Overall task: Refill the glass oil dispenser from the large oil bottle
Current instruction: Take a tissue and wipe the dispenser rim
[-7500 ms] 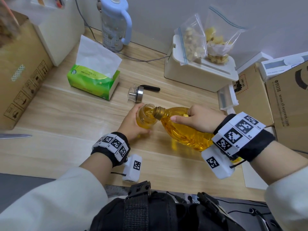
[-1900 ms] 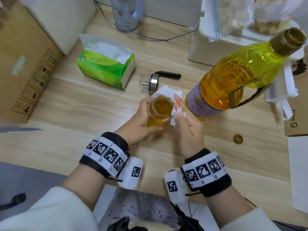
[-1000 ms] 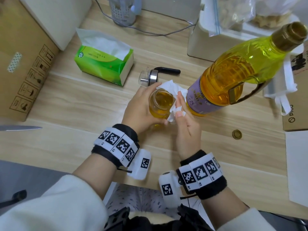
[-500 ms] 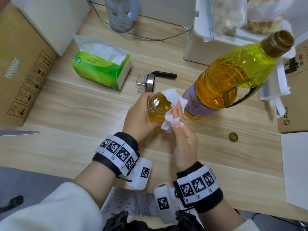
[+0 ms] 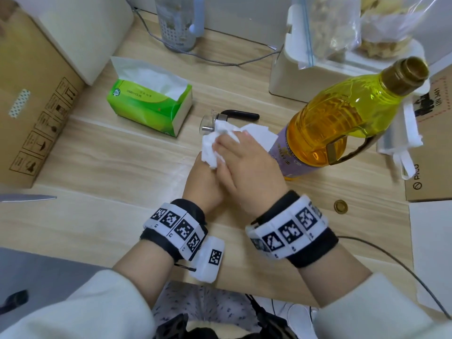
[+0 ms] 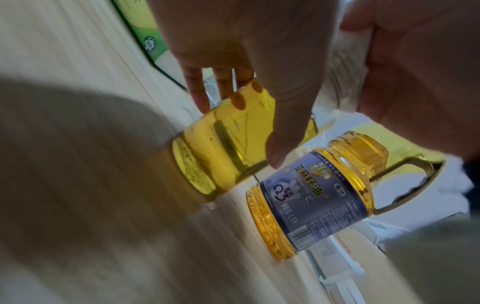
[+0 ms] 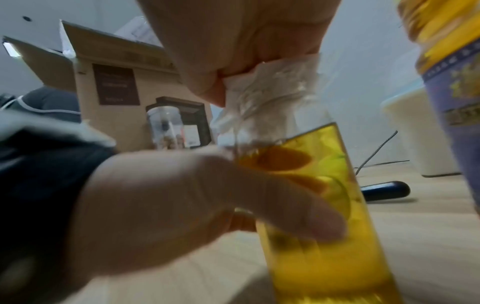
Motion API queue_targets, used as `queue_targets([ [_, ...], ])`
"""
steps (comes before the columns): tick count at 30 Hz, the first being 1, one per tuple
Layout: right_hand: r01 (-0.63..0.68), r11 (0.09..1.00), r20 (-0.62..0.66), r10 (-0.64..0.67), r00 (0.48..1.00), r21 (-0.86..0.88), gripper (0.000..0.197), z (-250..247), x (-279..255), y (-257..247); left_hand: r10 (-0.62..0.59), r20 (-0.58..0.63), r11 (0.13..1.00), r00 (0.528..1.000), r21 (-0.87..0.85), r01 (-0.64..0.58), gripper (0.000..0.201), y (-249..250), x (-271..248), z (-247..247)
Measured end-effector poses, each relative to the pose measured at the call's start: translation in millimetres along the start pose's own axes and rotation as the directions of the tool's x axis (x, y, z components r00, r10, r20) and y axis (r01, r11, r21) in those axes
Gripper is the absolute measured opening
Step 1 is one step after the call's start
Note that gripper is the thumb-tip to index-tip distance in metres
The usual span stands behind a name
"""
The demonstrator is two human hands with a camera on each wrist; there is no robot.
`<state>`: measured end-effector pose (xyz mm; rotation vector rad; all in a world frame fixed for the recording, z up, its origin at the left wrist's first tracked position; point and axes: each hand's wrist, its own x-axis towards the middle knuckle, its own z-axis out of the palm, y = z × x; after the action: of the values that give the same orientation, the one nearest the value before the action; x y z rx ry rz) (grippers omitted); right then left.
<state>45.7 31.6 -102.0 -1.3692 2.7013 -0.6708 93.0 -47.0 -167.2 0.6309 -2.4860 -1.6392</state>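
Head view: on the pale woodgrain desk (image 5: 102, 167), the left hand (image 5: 204, 184) has its grip wrapped round the clear glass dispenser (image 7: 319, 205), full of yellow oil. The right hand (image 5: 247, 167), earlier beside it, now presses crumpled white tissue (image 5: 215, 145) over its mouth. Rightward stands the uncapped ribbed plastic oil bottle (image 5: 342, 123), mostly full.

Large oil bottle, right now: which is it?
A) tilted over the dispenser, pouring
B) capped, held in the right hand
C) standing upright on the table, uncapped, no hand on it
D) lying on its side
C: the large oil bottle stands on the table with its neck open and its cap lying nearby, while the right hand presses a tissue on the dispenser, which the left hand grips.
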Motion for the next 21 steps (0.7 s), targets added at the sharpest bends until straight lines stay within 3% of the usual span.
queue_targets([
  [2,-0.190,0.969,0.092,0.177,0.980,0.160,0.030,-12.8,11.6,6.8,0.067,0.016,0.998,0.998,0.003,-0.067,0.036,1.5,3.2,-1.1],
  [3,-0.321,0.904,0.174,0.281,0.944,0.282,0.035,-16.1,14.6,15.6,0.050,0.025,0.997,0.998,-0.053,-0.049,0.043,5.4,3.1,-3.1],
  [5,-0.530,0.676,0.254,0.470,0.845,0.511,0.043,-10.0,13.7,35.5,0.032,0.014,0.989,0.999,-0.144,-0.030,0.059,5.0,1.0,-4.0],
  [8,-0.646,0.400,0.346,0.601,0.720,0.650,0.032,18.8,-0.2,52.0,-0.005,-0.013,0.983,1.000,-0.182,0.002,0.086,-4.0,0.7,1.3],
  [11,-0.682,0.101,0.464,0.661,0.590,0.724,0.025,36.8,-18.6,56.0,0.058,-0.064,0.976,0.996,-0.208,-0.070,0.093,-5.7,2.8,1.4],
  [13,-0.621,0.041,0.448,0.656,0.608,0.783,0.028,35.5,-30.0,54.5,0.121,-0.063,0.979,0.991,-0.159,-0.130,0.086,-6.0,5.1,0.3],
  [15,-0.549,0.062,0.394,0.629,0.670,0.834,0.034,25.0,-34.6,48.5,0.142,-0.047,0.980,0.989,-0.137,-0.147,0.078,-5.6,6.4,-0.2],
  [21,-0.454,0.048,0.346,0.577,0.740,0.890,0.034,18.2,-13.0,46.6,0.196,0.036,0.975,0.980,-0.115,-0.190,0.070,5.8,4.9,-13.4],
])
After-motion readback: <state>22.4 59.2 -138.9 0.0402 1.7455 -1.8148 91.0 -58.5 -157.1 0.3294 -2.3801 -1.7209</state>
